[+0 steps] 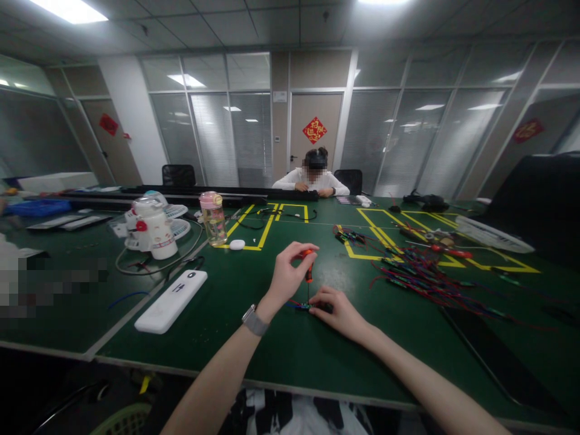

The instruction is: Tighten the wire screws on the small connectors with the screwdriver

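Note:
My left hand point(291, 270), with a watch on its wrist, is closed around the orange and black handle of a screwdriver point(309, 276). The screwdriver stands upright, and its thin shaft points down at a small green terminal block point(302, 307) on the table. Whether the tip sits in a screw is too small to tell. My right hand point(333, 308) rests on the table with its fingertips pinching the right end of that block. Thin wires run out from the block's left side.
A heap of red and black wires with small green connectors point(421, 275) lies to the right. A dark flat panel point(493, 356) is at the front right. Left stand a white power bank point(172, 302), a pink-lided bottle point(212, 219) and a white jug point(156, 229). Another person point(312, 175) sits opposite.

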